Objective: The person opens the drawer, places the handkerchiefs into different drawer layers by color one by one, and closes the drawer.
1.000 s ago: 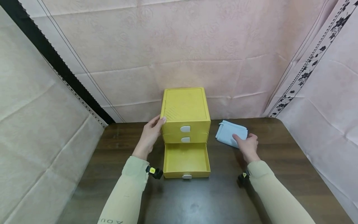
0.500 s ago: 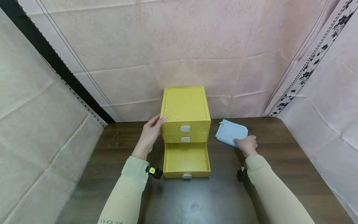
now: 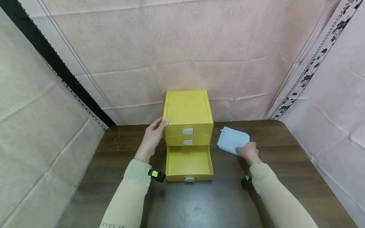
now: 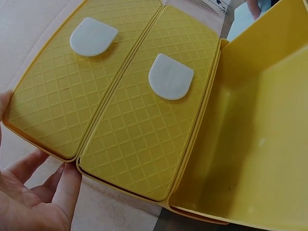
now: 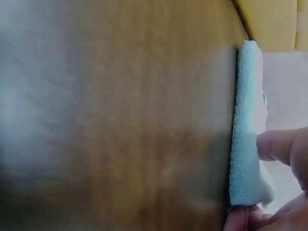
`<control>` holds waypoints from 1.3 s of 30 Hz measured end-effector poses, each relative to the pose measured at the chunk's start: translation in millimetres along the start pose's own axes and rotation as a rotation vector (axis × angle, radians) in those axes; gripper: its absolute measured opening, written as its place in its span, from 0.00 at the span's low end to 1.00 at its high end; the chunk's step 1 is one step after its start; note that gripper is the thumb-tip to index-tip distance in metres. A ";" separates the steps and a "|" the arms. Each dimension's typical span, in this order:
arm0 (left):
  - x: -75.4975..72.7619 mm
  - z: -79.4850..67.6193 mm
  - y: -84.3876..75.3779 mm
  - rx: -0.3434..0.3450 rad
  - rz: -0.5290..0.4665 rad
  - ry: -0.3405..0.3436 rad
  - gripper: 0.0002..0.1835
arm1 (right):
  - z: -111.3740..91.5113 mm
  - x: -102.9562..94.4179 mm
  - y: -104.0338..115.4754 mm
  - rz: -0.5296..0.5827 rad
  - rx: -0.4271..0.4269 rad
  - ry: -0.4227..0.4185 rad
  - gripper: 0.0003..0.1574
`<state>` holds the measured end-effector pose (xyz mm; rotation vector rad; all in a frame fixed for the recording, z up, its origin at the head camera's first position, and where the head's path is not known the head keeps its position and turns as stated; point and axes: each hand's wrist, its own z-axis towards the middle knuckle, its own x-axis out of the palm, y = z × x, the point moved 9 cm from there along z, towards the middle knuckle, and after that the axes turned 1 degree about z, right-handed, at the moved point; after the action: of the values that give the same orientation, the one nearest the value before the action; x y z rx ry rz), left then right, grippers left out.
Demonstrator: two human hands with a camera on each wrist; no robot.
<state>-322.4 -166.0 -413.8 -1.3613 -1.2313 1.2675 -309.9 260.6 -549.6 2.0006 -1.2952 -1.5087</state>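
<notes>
A yellow drawer cabinet stands against the back curtain, its bottom drawer pulled out with nothing inside. White tabs serve as handles on the drawer fronts. My left hand holds the cabinet's upper left corner, thumb over the top edge and fingers along the side; the left wrist view shows these fingers up close. To the right lies a folded light blue cloth. My right hand pinches its near right corner. In the right wrist view the thumb is on top of the cloth, other fingers low at its edge.
The dark wooden table runs under everything. Pale curtains rise behind it and along both sides. The open drawer juts toward me between my two forearms.
My right hand has drawn its fingers in at the cloth's corner, and the cloth has shifted slightly toward me. The left hand still holds the cabinet, and the drawer is unmoved.
</notes>
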 end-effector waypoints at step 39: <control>1.0 0.5 0.4 0.008 -0.002 0.005 0.41 | -32.0 -2.8 -20.0 0.151 -0.109 0.044 0.46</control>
<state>-322.8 -165.0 -414.4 -1.3565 -1.2226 1.2650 -272.4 265.5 -549.5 1.8152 -1.2858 -1.4263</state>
